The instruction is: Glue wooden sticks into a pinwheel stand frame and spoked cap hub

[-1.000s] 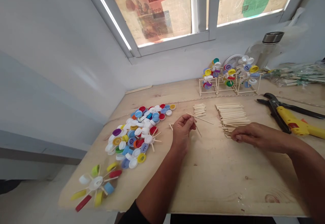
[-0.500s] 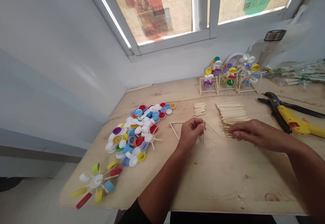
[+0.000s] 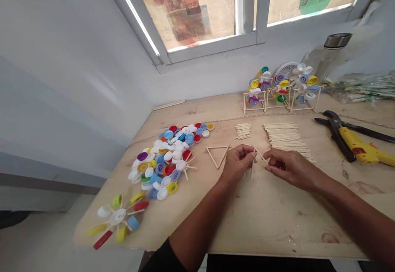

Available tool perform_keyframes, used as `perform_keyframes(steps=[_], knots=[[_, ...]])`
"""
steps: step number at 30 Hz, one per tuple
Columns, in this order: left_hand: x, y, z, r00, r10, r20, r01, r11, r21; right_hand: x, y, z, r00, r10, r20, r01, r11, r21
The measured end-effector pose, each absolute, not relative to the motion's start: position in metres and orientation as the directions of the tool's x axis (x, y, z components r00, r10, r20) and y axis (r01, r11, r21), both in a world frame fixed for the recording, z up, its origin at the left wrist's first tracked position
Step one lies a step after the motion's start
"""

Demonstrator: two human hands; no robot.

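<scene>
"Where are the two thin, pale wooden sticks (image 3: 260, 155)?"

"Over the bare wooden desk (image 3: 271, 218), angled together at the top. The person's left hand (image 3: 237, 161), at nine o'clock, has its fingers closed on them near the meeting point. The right hand (image 3: 286, 168), at three, has its fingers at the slanting stick's lower end; whether they grip it cannot be told."

"What could spoil it?"

"Probably a twist: a push there against a slack left pinch might skew the angle. Any bond is too small to see."

"And around?"

"The flat triangle of pale sticks (image 3: 212, 157) lies at nine o'clock, near the left hand; a sideways sweep could nudge it. At two, the row of loose pale sticks (image 3: 281, 134) could scatter under a dragging knuckle."
</scene>
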State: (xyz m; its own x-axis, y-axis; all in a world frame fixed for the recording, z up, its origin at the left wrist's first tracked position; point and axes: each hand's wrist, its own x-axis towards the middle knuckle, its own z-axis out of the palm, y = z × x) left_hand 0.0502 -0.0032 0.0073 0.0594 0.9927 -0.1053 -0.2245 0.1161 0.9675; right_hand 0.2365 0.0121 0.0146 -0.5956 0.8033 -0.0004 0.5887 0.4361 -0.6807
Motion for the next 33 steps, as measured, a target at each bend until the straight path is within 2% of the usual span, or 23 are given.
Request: perform_keyframes(steps=[6,13,33], knots=[[0.0482,-0.0022,0.0045,0.064,0.993,-0.103,-0.198,0.114,0.973,0.2415,0.0146,0.0129,-0.599,0.8,0.024,0.651,0.505,-0.567],[0.0469,-0.0021,0.0042,0.032,0.995,-0.091,-0.123,0.095,0.988,0.244,0.0153,0.0098,-0.615,0.785,0.073,0.665,0.567,-0.487],[0.0475,-0.0025,0.0024,0.038,0.997,-0.071,-0.069,0.074,0.995,0.2439,0.0162,0.0057,-0.639,0.764,0.089,0.657,0.603,-0.453]])
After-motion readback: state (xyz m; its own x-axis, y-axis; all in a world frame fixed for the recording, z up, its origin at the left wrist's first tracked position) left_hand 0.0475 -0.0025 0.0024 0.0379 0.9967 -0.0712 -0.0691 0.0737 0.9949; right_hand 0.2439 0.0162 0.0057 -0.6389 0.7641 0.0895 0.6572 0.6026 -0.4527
